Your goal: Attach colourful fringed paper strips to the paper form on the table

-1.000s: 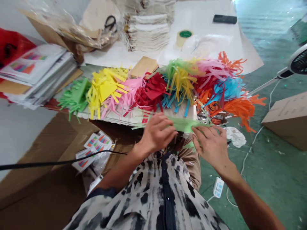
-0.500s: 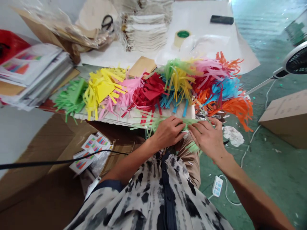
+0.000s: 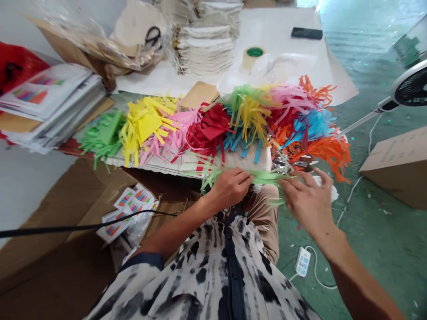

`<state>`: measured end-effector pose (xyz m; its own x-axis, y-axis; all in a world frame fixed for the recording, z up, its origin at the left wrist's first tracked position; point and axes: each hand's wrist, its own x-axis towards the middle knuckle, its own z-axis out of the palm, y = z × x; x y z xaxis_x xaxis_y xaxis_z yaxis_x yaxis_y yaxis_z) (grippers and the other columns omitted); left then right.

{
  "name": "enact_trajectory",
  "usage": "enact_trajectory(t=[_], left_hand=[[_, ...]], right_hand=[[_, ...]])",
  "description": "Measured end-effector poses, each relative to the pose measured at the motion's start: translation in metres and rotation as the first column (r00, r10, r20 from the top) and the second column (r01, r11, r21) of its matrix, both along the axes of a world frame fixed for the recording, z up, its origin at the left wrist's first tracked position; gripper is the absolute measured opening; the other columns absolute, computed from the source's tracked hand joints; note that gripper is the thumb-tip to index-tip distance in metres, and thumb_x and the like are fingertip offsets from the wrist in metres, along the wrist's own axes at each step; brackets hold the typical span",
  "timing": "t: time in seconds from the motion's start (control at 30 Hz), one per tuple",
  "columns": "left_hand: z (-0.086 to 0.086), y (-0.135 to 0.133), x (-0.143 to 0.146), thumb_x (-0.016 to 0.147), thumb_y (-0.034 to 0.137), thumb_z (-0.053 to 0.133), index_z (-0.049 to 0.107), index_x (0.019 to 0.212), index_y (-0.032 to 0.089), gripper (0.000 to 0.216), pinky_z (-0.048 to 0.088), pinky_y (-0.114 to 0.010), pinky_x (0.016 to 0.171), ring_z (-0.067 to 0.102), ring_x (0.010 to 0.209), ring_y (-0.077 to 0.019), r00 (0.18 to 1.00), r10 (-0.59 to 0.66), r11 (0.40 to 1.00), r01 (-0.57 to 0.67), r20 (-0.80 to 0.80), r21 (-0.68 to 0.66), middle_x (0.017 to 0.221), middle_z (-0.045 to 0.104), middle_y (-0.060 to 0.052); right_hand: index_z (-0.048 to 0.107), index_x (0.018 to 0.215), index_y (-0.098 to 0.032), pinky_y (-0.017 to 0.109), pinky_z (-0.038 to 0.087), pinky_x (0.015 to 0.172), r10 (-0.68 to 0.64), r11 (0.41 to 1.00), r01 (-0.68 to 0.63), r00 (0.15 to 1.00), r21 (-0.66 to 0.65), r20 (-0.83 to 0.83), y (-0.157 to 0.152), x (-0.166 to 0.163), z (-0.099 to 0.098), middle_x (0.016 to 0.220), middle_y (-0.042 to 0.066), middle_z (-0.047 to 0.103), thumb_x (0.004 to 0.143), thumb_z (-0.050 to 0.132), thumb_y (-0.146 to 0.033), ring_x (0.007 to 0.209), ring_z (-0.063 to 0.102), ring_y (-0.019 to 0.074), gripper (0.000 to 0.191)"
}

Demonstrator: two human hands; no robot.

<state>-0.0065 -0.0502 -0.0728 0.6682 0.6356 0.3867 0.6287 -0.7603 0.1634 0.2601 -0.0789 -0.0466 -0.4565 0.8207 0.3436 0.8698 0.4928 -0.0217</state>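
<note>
A pale green tissue-paper tassel (image 3: 265,177) stretches sideways between my hands at the table's front edge. Its fringe strips fan out to the left, past my left hand (image 3: 232,186), which is closed round the middle part. My right hand (image 3: 308,198) pinches the tassel's right portion, its other fingers partly raised. More pale strips hang under the right hand. Just beyond lie fringed paper bunches: a red one (image 3: 211,126), a yellow one (image 3: 147,122), a pink one (image 3: 185,122), a blue one (image 3: 315,124) and an orange one (image 3: 328,153).
A green bunch (image 3: 105,131) lies at left, beside stacked printed bags (image 3: 63,106). Behind are a tape roll (image 3: 253,58), scissors (image 3: 153,36), a black phone-like object (image 3: 307,33) and white bundles (image 3: 207,49). At right stand a fan (image 3: 412,86), a carton (image 3: 396,164) and a power strip (image 3: 303,261).
My right hand has moved right and slightly down, away from the left, so a longer flat stretch of pale green paper shows between them. My left hand has shifted slightly.
</note>
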Motion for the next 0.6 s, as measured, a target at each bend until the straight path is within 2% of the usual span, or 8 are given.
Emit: enact_trajectory(t=[0.07, 0.17, 0.23, 0.3, 0.37, 0.43, 0.5, 0.6], left_hand=[[-0.001, -0.005, -0.007, 0.104, 0.019, 0.050, 0.072, 0.120, 0.017, 0.027, 0.056, -0.040, 0.088, 0.069, 0.104, -0.0233, 1.000, 0.001, 1.000, -0.001, 0.012, 0.004, 0.112, 0.077, -0.010], [0.001, -0.008, -0.014, 0.103, 0.021, 0.052, 0.072, 0.122, 0.020, 0.028, 0.055, -0.041, 0.089, 0.069, 0.109, -0.0235, 1.000, 0.019, 0.999, -0.019, 0.006, -0.034, 0.117, 0.077, -0.009], [0.002, -0.009, -0.014, 0.103, 0.022, 0.053, 0.072, 0.122, 0.021, 0.028, 0.054, -0.041, 0.088, 0.069, 0.108, -0.0234, 1.000, 0.030, 0.999, -0.030, 0.000, -0.038, 0.116, 0.078, -0.009], [0.002, -0.008, -0.013, 0.103, 0.023, 0.054, 0.073, 0.121, 0.021, 0.026, 0.054, -0.040, 0.084, 0.070, 0.104, -0.0229, 1.000, 0.026, 1.000, -0.026, 0.008, 0.001, 0.114, 0.078, -0.009], [0.001, -0.007, -0.012, 0.102, 0.023, 0.056, 0.073, 0.120, 0.020, 0.025, 0.054, -0.039, 0.082, 0.069, 0.102, -0.0229, 0.999, 0.015, 0.999, -0.016, 0.030, 0.052, 0.112, 0.078, -0.009], [-0.001, -0.006, -0.012, 0.102, 0.023, 0.058, 0.073, 0.120, 0.019, 0.023, 0.054, -0.039, 0.081, 0.069, 0.100, -0.0230, 0.998, 0.003, 0.997, -0.008, 0.055, 0.083, 0.110, 0.077, -0.008], [-0.002, -0.006, -0.014, 0.102, 0.022, 0.059, 0.073, 0.118, 0.019, 0.022, 0.054, -0.037, 0.081, 0.068, 0.098, -0.0224, 0.997, 0.000, 0.996, -0.006, 0.081, 0.084, 0.107, 0.077, -0.007], [0.000, -0.004, -0.022, 0.103, 0.020, 0.059, 0.074, 0.111, 0.020, 0.018, 0.053, -0.035, 0.082, 0.067, 0.095, -0.0202, 0.992, 0.027, 1.000, -0.029, 0.125, 0.011, 0.103, 0.077, -0.006]], right_hand=[[0.073, 0.103, -0.026, 0.067, 0.027, 0.117, -0.062, 0.998, 0.062, 0.998, -0.004, 0.010, -0.012, 0.017, 0.012, 0.104, 0.004, 0.081, 0.098, 0.055, -0.017, 0.121, 0.064, 0.0349, 0.021], [0.074, 0.102, -0.027, 0.064, 0.036, 0.110, -0.129, 0.991, 0.126, 0.988, -0.036, -0.086, -0.031, 0.025, 0.035, 0.110, 0.006, 0.081, 0.094, 0.056, -0.019, 0.120, 0.067, 0.0371, 0.021], [0.073, 0.114, -0.026, 0.060, 0.039, 0.107, -0.205, 0.978, 0.210, 0.964, 0.011, -0.170, -0.042, 0.013, 0.047, 0.121, 0.009, 0.079, 0.094, 0.057, -0.020, 0.120, 0.068, 0.0370, 0.027], [0.069, 0.126, -0.025, 0.057, 0.040, 0.107, -0.203, 0.973, 0.223, 0.952, 0.062, -0.230, -0.048, -0.011, 0.052, 0.127, 0.010, 0.077, 0.095, 0.060, -0.022, 0.120, 0.067, 0.0359, 0.032], [0.065, 0.134, -0.024, 0.051, 0.040, 0.106, -0.088, 0.995, 0.097, 0.971, 0.030, -0.222, -0.048, -0.037, 0.046, 0.129, 0.009, 0.076, 0.097, 0.065, -0.026, 0.120, 0.066, 0.0325, 0.037], [0.063, 0.138, -0.022, 0.047, 0.039, 0.103, -0.009, 0.999, 0.002, 0.988, -0.043, -0.155, -0.041, -0.056, 0.031, 0.132, 0.008, 0.075, 0.100, 0.065, -0.029, 0.120, 0.065, 0.0300, 0.039], [0.068, 0.132, -0.021, 0.044, 0.037, 0.097, 0.002, 0.996, -0.012, 0.993, -0.083, -0.115, -0.031, -0.064, 0.015, 0.125, 0.007, 0.078, 0.104, 0.061, -0.027, 0.116, 0.064, 0.0279, 0.029], [0.075, 0.110, -0.022, 0.041, 0.035, 0.088, -0.026, 0.991, 0.007, 0.990, -0.132, -0.142, -0.017, -0.056, -0.002, 0.110, 0.004, 0.080, 0.105, 0.058, -0.027, 0.106, 0.064, 0.0254, 0.018]])
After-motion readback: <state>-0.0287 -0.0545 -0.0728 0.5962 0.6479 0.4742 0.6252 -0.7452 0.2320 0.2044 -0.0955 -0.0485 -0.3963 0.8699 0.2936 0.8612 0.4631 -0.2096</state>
